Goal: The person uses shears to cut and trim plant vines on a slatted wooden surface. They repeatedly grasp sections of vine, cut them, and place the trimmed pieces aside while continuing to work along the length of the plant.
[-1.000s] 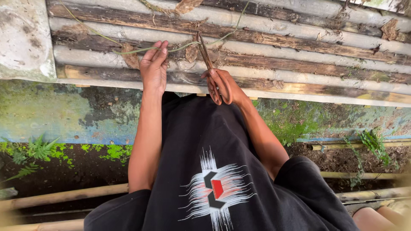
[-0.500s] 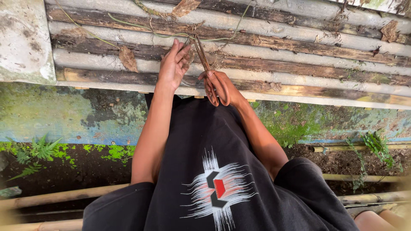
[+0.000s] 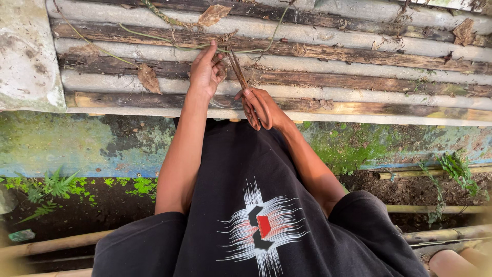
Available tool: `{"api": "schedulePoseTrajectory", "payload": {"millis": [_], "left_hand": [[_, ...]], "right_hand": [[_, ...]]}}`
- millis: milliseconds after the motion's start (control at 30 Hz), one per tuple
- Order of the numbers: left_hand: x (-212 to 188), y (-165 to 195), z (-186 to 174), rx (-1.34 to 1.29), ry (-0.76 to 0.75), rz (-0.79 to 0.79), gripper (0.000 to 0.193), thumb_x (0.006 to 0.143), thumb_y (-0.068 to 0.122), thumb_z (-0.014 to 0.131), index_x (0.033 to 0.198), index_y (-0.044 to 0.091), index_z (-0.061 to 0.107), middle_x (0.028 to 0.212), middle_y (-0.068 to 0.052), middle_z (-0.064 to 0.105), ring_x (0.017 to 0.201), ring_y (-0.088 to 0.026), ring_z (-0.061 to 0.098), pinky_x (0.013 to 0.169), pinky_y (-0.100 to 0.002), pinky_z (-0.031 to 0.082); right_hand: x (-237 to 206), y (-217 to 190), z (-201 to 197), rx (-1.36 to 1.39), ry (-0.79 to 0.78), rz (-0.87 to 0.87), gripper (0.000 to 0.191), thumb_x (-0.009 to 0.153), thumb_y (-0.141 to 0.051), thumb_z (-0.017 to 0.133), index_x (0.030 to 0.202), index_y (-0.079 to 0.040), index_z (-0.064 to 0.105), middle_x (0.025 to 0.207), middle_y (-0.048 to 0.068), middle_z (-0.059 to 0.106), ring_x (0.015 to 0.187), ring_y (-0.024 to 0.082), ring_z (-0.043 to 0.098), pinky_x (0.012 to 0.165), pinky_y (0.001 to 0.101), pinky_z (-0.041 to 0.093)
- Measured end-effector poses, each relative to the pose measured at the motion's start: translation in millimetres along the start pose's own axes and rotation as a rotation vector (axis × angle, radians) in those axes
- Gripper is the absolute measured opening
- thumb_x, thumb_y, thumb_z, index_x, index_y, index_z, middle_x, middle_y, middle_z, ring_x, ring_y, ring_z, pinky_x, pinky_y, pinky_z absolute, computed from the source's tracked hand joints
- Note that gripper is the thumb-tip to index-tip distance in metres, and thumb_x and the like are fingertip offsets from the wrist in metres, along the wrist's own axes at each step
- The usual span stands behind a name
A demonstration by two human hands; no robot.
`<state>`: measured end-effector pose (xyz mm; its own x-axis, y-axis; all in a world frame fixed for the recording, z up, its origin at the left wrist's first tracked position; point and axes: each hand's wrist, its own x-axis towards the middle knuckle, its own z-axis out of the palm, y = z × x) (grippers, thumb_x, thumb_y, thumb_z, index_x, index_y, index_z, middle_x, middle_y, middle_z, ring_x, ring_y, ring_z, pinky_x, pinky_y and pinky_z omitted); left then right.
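Observation:
My right hand [image 3: 261, 105] grips the loop handles of rusty brown scissors [image 3: 241, 77], whose blades point up to a thin green vine [image 3: 154, 38] lying across the grey corrugated roof sheet [image 3: 359, 56]. My left hand [image 3: 207, 69] rests on the sheet just left of the blades, fingers pinching the vine where the blades meet it. Both forearms reach up from my black shirt with a white and red print.
Dry brown leaves [image 3: 148, 78] and twigs litter the sheet's grooves. A weathered concrete block [image 3: 25, 56] stands at the left. Below are a mossy painted wall [image 3: 77, 143], dark soil with small green plants [image 3: 51, 187], and bamboo poles [image 3: 435, 208].
My left hand has moved right along the vine, from well left of the scissors to right beside the blades. My right hand with the scissors has stayed in place.

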<state>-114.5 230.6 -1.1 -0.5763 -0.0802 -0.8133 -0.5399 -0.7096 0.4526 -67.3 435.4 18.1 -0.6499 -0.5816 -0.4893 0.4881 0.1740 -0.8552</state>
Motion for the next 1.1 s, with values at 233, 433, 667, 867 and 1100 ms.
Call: {"api": "schedulePoseTrajectory", "payload": {"millis": [233, 433, 667, 867, 1100], "left_hand": [[-4, -2, -2, 0.061, -0.112, 0.108, 0.03, 0.092, 0.03, 0.077, 0.114, 0.009, 0.076, 0.094, 0.003, 0.073, 0.083, -0.01, 0.064, 0.07, -0.025, 0.047], [-12, -10, -12, -0.085, -0.168, 0.155, 0.03, 0.094, 0.022, 0.076, 0.117, 0.003, 0.075, 0.096, -0.002, 0.071, 0.084, -0.013, 0.066, 0.074, -0.028, 0.054], [-18, -18, -18, -0.08, -0.124, 0.209, 0.024, 0.094, 0.017, 0.076, 0.111, 0.001, 0.074, 0.096, -0.007, 0.075, 0.08, -0.015, 0.068, 0.07, -0.028, 0.055], [-25, -25, -21, -0.042, -0.18, 0.245, 0.022, 0.094, 0.016, 0.077, 0.11, 0.001, 0.076, 0.096, -0.007, 0.076, 0.081, -0.014, 0.069, 0.07, -0.026, 0.053], [-29, -28, -16, -0.051, -0.135, 0.223, 0.021, 0.091, 0.011, 0.078, 0.107, 0.002, 0.069, 0.093, -0.01, 0.076, 0.078, -0.018, 0.073, 0.067, -0.028, 0.054]], "right_hand": [[-4, -11, -1, 0.013, 0.002, 0.073, 0.054, 0.11, -0.043, 0.038, 0.108, 0.005, 0.063, 0.061, 0.001, 0.048, 0.039, 0.012, 0.053, 0.036, 0.0262, 0.046], [-5, -16, 1, -0.005, 0.018, 0.057, 0.054, 0.11, -0.043, 0.039, 0.107, 0.005, 0.063, 0.061, 0.001, 0.047, 0.038, 0.012, 0.052, 0.034, 0.0263, 0.044], [-5, -13, 0, 0.023, 0.034, 0.044, 0.052, 0.111, -0.043, 0.04, 0.106, 0.004, 0.062, 0.061, 0.001, 0.048, 0.038, 0.012, 0.051, 0.036, 0.0262, 0.045], [-7, -11, -8, 0.019, 0.071, 0.049, 0.055, 0.11, -0.046, 0.038, 0.107, 0.004, 0.062, 0.063, 0.001, 0.048, 0.038, 0.011, 0.051, 0.037, 0.0265, 0.047], [-7, -7, -9, 0.023, 0.081, 0.029, 0.06, 0.109, -0.05, 0.038, 0.106, 0.004, 0.063, 0.063, 0.001, 0.047, 0.039, 0.011, 0.051, 0.036, 0.0271, 0.047]]}}
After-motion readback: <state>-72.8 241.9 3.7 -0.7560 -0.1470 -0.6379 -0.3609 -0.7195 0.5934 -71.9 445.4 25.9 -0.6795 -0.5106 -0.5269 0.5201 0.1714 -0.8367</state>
